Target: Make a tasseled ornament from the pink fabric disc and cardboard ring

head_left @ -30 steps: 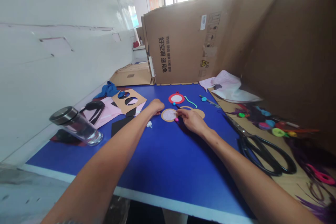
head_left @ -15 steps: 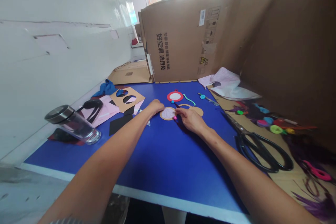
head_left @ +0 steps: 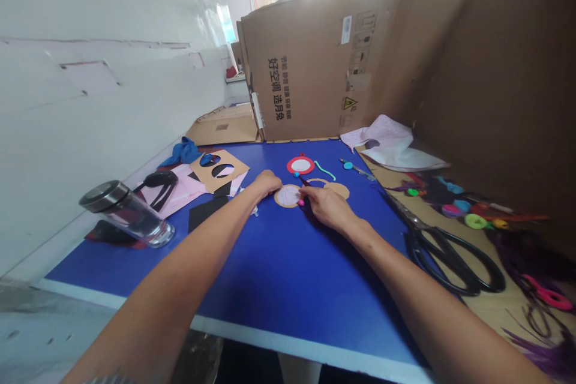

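Note:
A small cardboard disc with a pale, patterned round centre (head_left: pixel 288 195) lies on the blue table between my hands. My left hand (head_left: pixel 269 182) has its fingers pressed together at the disc's upper left edge. My right hand (head_left: pixel 327 204) is closed at the disc's right edge, and its fingertips pinch something too small to make out. A pink bead (head_left: pixel 301 202) shows just below those fingertips. Behind them lies a red ring with a white centre (head_left: pixel 300 165), a blue bead (head_left: pixel 296 174) at its lower edge. Plain cardboard circles (head_left: pixel 339 191) lie partly behind my right hand.
At the left are a glass bottle (head_left: pixel 148 227), a cardboard piece with round holes (head_left: pixel 216 181) and black paper (head_left: pixel 202 212). To the right lie large black-handled scissors (head_left: pixel 468 258), a compass (head_left: pixel 360 170) and feathers. A tall cardboard sheet (head_left: pixel 315 84) stands behind.

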Available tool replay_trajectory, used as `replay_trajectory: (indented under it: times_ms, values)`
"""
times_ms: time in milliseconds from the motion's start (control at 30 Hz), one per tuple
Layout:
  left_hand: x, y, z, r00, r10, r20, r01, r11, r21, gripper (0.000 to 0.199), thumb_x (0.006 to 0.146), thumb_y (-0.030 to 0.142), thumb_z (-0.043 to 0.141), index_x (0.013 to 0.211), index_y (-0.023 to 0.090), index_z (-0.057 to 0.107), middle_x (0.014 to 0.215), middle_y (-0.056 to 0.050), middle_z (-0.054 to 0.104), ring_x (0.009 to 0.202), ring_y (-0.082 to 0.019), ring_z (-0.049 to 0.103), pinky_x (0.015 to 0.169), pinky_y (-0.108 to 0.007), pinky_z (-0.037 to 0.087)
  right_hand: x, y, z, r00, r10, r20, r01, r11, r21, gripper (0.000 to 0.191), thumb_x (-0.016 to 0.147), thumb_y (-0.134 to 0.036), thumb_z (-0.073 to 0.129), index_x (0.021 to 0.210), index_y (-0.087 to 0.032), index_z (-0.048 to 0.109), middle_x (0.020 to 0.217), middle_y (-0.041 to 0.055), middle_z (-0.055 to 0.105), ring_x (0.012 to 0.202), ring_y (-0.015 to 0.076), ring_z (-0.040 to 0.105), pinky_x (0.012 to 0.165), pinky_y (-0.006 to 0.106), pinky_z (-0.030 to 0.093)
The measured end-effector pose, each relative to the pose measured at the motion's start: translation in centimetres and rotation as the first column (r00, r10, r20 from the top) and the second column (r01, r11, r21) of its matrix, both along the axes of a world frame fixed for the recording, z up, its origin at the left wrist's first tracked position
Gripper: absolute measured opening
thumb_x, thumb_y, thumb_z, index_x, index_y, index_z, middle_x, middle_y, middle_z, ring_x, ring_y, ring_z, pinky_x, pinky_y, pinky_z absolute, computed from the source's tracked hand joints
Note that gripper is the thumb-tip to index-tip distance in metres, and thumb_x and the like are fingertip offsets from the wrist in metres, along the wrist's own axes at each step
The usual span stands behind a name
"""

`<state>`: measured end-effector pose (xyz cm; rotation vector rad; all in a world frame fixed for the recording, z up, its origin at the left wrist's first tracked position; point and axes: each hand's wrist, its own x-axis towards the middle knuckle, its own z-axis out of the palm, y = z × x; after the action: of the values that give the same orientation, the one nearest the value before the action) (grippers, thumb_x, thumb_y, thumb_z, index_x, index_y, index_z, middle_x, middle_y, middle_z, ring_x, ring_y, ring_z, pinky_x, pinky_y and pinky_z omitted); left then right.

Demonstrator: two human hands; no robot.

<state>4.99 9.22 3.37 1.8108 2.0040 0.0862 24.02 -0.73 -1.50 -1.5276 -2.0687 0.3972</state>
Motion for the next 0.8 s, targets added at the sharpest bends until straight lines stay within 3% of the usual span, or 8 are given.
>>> replay_trajectory:
  times_ms: [133, 233, 300, 433, 600, 800]
  values:
    - [0.2, -2.6, 1.7, 0.996, -0.086, -0.022, 0.087, 0.992, 0.095, 0.013, 0.087, 0.011, 0.066, 0.09, 0.012, 0.078, 0.085, -0.016, 0.078, 0.087, -0.026, 0.074, 0.073, -0.031, 0.051, -0.2, 2.1, 1.3, 0.995, -0.061, -0.072, 0.063, 0.998, 0.022, 0.039, 0.097, -0.019, 0.055, 0.124, -0.03, 0.08, 0.129, 0.0074, 0.079, 0.12, 0.0303, 0.072, 0.092, 0.035, 0.054]
    - [0.6, -6.2, 2.3, 0.988, -0.149, -0.041, 0.154, 0.975, 0.158, 0.023, 0.089, 0.009, 0.063, 0.102, 0.015, 0.08, 0.111, -0.018, 0.079, 0.109, -0.028, 0.074, 0.088, -0.031, 0.053, -0.9, 4.2, 2.7, 0.997, -0.073, -0.008, 0.072, 0.993, -0.091, 0.043, 0.094, -0.018, 0.058, 0.132, -0.03, 0.076, 0.128, 0.0065, 0.079, 0.115, 0.0252, 0.073, 0.093, 0.031, 0.052]
    - [1.1, -8.8, 1.9, 0.983, -0.172, -0.063, 0.182, 0.962, 0.202, 0.028, 0.091, 0.012, 0.062, 0.113, 0.015, 0.079, 0.127, -0.019, 0.075, 0.118, -0.029, 0.072, 0.095, -0.032, 0.053, -1.7, 5.3, 3.4, 0.995, -0.085, 0.045, 0.09, 0.986, -0.142, 0.042, 0.091, -0.017, 0.063, 0.13, -0.028, 0.076, 0.123, 0.0078, 0.08, 0.11, 0.0248, 0.073, 0.091, 0.03, 0.052]
    - [1.9, -12.5, 0.2, 0.955, -0.256, -0.149, 0.286, 0.929, 0.235, 0.043, 0.094, 0.006, 0.051, 0.126, 0.019, 0.076, 0.131, -0.015, 0.073, 0.119, -0.026, 0.072, 0.097, -0.033, 0.056, -3.2, 6.3, 3.6, 0.986, -0.116, 0.124, 0.141, 0.965, -0.222, 0.041, 0.082, -0.021, 0.074, 0.123, -0.023, 0.077, 0.117, 0.0118, 0.079, 0.105, 0.0274, 0.074, 0.085, 0.031, 0.052]
    - [1.8, -13.5, -0.9, 0.928, -0.292, -0.233, 0.346, 0.906, 0.244, 0.041, 0.095, 0.005, 0.047, 0.123, 0.013, 0.076, 0.127, -0.018, 0.072, 0.125, -0.029, 0.066, 0.103, -0.037, 0.055, -3.8, 6.5, 3.4, 0.972, -0.165, 0.168, 0.21, 0.932, -0.294, 0.039, 0.078, -0.025, 0.078, 0.116, -0.022, 0.077, 0.108, 0.0117, 0.079, 0.101, 0.0277, 0.073, 0.079, 0.03, 0.051]
    - [0.9, -13.7, -1.7, 0.917, -0.31, -0.251, 0.374, 0.887, 0.271, 0.039, 0.095, 0.004, 0.048, 0.12, 0.013, 0.076, 0.124, -0.014, 0.072, 0.12, -0.026, 0.066, 0.101, -0.033, 0.054, -3.0, 7.0, 3.2, 0.986, -0.132, 0.104, 0.162, 0.911, -0.38, 0.013, 0.081, -0.026, 0.075, 0.09, -0.019, 0.08, 0.081, 0.0051, 0.078, 0.073, 0.0178, 0.07, 0.063, 0.024, 0.047]
